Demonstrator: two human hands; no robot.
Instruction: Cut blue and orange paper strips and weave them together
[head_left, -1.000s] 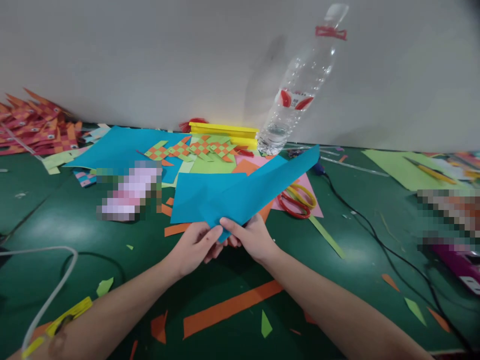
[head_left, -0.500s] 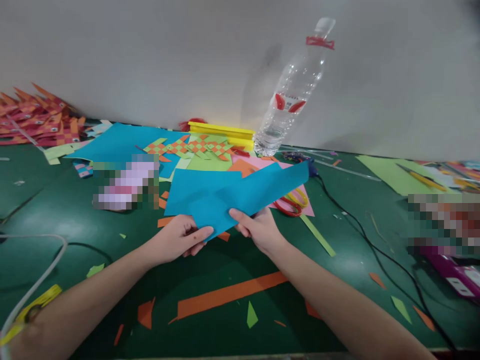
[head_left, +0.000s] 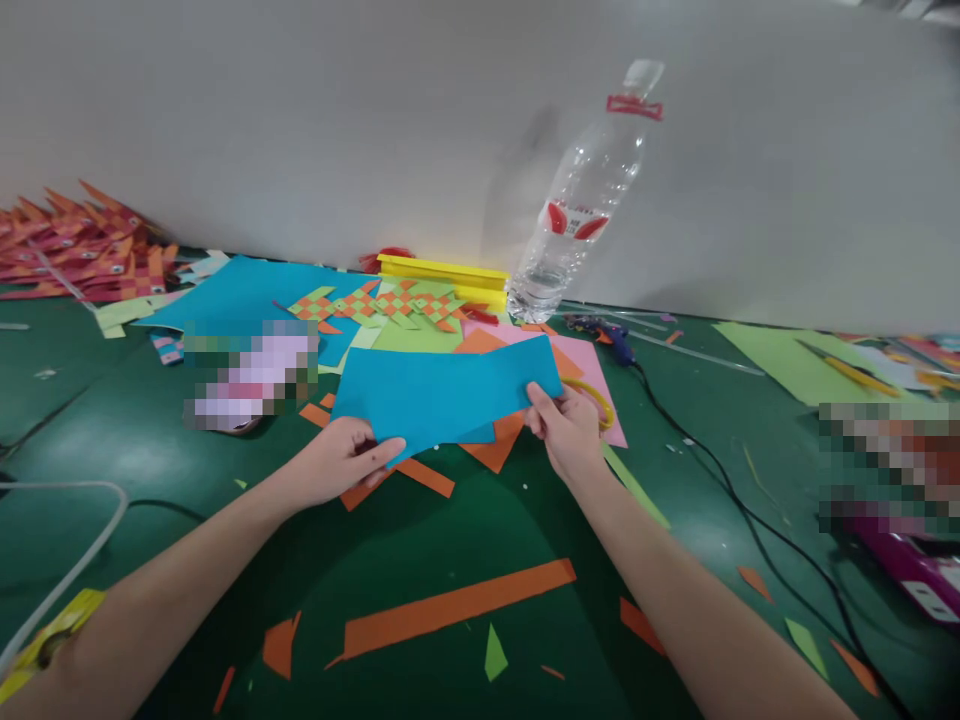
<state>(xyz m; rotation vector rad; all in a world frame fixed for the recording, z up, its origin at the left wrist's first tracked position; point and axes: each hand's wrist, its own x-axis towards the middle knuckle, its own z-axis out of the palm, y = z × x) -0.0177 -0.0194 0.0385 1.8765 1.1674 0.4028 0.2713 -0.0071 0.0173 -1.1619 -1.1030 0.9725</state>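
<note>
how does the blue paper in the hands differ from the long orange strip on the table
The blue paper is held by the left hand and right hand; the orange strip lies on the table. The blue paper is broad, the orange strip narrow. Both look like paper.

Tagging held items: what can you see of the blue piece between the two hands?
The blue piece is a plain oblong, apparently paper or thin card, with no visible markings. It slants up toward its right end, in front of another blue sheet that hides its upper left outline by matching colour. The left hand grips its lower left corner, the right hand its right end.
</note>
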